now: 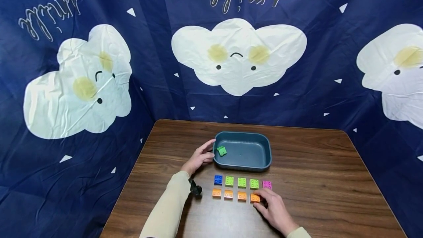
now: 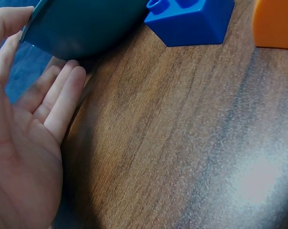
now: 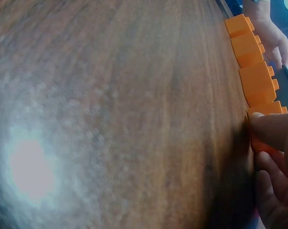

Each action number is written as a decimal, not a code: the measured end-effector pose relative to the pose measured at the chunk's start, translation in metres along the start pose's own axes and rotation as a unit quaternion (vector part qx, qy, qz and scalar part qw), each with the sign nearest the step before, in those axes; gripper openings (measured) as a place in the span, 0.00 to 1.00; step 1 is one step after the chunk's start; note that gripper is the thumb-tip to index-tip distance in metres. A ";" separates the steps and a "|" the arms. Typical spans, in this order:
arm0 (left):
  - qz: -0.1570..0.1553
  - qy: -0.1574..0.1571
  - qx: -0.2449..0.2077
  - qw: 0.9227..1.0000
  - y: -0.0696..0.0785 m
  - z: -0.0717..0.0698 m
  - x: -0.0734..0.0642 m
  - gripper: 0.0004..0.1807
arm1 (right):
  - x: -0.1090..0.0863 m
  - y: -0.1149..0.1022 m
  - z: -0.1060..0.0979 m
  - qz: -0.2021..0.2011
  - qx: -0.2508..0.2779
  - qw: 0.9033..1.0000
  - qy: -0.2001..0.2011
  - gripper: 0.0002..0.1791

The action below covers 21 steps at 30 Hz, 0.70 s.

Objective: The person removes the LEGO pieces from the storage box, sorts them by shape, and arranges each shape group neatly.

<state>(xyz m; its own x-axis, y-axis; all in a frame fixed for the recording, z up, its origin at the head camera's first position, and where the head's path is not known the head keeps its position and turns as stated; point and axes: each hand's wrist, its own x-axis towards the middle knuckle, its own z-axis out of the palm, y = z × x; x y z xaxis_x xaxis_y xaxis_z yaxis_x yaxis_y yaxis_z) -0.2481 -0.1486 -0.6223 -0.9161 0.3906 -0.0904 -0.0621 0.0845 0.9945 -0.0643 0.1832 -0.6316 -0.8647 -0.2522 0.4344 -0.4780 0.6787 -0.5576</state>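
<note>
My left hand [image 1: 199, 157] lies against the left end of a dark teal plastic bin [image 1: 242, 166], its fingertips touching the rim. The left wrist view shows several of that hand's fingers [image 2: 67, 98] fairly straight beside the bin wall. Inside the bin, at its left, sits a small green piece [image 1: 221, 151]. My right hand [image 1: 273, 208] pinches the rightmost orange toy building brick [image 1: 255, 198] at the end of the front row. In the right wrist view the thumb presses that brick [image 3: 265, 108]; the fingers partly hide it.
Behind the orange row stand a blue brick [image 1: 218, 180], several lime green bricks [image 1: 242, 182] and a pink brick [image 1: 267, 184]. Other orange bricks [image 1: 228, 194] continue the front row leftward. The wooden table [image 1: 314, 164] meets a dark blue cloth [image 1: 148, 83] behind.
</note>
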 end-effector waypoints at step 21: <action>-0.007 0.004 -0.003 1.000 0.004 0.001 -0.003 0.36 | -0.002 0.000 0.003 -0.010 -0.019 0.999 0.024 0.25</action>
<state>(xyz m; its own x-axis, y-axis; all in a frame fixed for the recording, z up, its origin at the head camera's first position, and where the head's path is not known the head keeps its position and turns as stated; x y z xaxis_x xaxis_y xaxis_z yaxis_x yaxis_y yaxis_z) -0.2452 -0.1481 -0.6179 -0.9180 0.3824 -0.1047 -0.0776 0.0855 0.9933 -0.0634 0.1816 -0.6346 -0.8463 -0.2333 0.4788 -0.4879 0.7002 -0.5213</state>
